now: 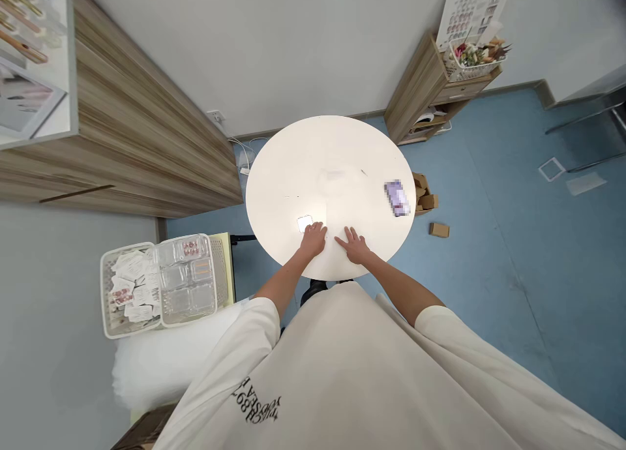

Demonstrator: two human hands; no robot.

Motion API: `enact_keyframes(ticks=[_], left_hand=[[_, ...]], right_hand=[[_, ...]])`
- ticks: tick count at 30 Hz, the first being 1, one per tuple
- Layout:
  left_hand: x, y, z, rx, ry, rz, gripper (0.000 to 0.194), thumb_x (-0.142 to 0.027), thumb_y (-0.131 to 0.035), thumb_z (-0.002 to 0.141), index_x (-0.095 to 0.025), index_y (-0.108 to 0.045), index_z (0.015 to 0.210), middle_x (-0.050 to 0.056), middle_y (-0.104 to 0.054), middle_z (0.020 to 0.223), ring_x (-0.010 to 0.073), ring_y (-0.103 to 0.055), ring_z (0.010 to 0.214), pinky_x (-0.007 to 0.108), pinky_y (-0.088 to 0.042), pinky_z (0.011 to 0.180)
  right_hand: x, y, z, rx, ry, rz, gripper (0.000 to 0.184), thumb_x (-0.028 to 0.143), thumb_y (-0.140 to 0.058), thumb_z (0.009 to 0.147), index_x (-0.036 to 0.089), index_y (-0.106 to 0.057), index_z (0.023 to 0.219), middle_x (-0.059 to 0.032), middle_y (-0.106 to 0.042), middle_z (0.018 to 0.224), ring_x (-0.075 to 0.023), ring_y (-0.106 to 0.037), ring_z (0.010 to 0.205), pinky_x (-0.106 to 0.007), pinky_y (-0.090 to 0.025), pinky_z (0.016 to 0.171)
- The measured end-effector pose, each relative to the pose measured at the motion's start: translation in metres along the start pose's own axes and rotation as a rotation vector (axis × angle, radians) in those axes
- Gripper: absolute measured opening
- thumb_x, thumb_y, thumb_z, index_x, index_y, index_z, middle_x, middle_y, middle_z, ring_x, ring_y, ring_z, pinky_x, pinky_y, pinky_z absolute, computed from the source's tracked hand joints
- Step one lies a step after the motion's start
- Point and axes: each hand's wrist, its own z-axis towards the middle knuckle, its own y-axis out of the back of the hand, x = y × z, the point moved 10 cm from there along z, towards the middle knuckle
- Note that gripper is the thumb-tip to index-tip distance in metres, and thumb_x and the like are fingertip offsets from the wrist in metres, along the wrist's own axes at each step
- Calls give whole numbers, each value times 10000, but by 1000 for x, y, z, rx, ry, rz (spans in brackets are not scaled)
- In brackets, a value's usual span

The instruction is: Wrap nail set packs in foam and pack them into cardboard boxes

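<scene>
My left hand (313, 239) rests on a round white table (293, 169) near its near edge, its fingertips at or touching a small white square packet (304, 224). The packet lies flat, and the hand does not appear to grip it. My right hand (354, 245) lies palm down on the tabletop with its fingers spread and nothing in it. Further right on the table lies a flat purple object (397, 197), pixelated and too blurred to identify.
Left of the table stand a clear compartment box (186, 280) and a wire basket (122, 290) holding papers. A wood-grain cabinet (122, 130) runs along the upper left. Cardboard pieces (423, 194) and a small brown box (439, 229) are on the blue floor.
</scene>
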Motion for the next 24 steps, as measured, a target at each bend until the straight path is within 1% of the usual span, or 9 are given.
enact_keyframes(ticks=[2,4,6,9,12,15,20,22,24], left_hand=[[25,13,-2,-59,89,36,507,-118,-427,908,-185,-496,1405,157,-408,1566,321,-318,1486,507,-249,1196],[50,22,-5,-93,171,47,572,-133,-455,892,-185,-435,1461,172,-381,1590,338,-305,1492,523,-264,1181],[70,25,-7,-89,220,40,604,-146,-486,878,-184,-407,1476,183,-380,1588,349,-302,1491,521,-280,1166],[88,23,-11,-71,247,38,632,-135,-515,855,-176,-390,1473,194,-420,1541,350,-339,1459,493,-314,1136],[95,19,-14,-65,256,18,616,-119,-520,844,-191,-404,1445,188,-504,1433,342,-431,1371,459,-362,1074],[97,18,-14,-59,271,-11,527,-124,-543,832,-198,-466,1349,178,-560,1311,341,-502,1265,447,-379,1025],[96,18,-13,-16,321,-14,466,-132,-606,782,-180,-493,1231,176,-555,1245,341,-521,1192,432,-384,973],[94,19,-12,-11,346,-30,484,-183,-644,768,-182,-484,1225,171,-547,1242,345,-510,1196,433,-382,971],[89,23,-10,-28,370,-60,517,-260,-675,761,-190,-471,1230,158,-542,1238,342,-503,1196,430,-388,969]], right_hand=[[0,-2,0,50,-1,-35,925,148,-525,894,412,-36,1633,3,248,1679,-351,175,1549,-615,-209,1192],[0,-1,0,78,-5,-52,934,142,-525,899,416,-14,1631,8,286,1665,-347,192,1545,-598,-205,1198],[0,1,1,92,-19,-56,935,132,-527,899,419,-22,1631,1,287,1666,-344,186,1547,-588,-203,1199],[0,3,2,105,-42,-62,915,133,-534,897,411,-69,1634,-15,241,1686,-347,152,1556,-574,-173,1210],[2,4,4,90,-32,-81,894,139,-543,891,402,-120,1633,-25,163,1711,-341,99,1567,-552,-118,1225],[3,6,3,45,-27,-104,886,164,-559,882,408,-149,1629,-36,78,1723,-349,8,1570,-559,-98,1220],[3,4,1,-11,-27,-109,889,214,-588,865,401,-172,1628,-86,-146,1700,-376,-284,1472,-553,-198,1178],[4,3,1,-29,-19,-106,896,220,-598,856,395,-180,1629,-95,-188,1686,-378,-327,1437,-548,-223,1165],[4,1,0,-48,-11,-105,909,216,-610,843,392,-187,1628,-97,-189,1687,-381,-327,1435,-549,-226,1162]])
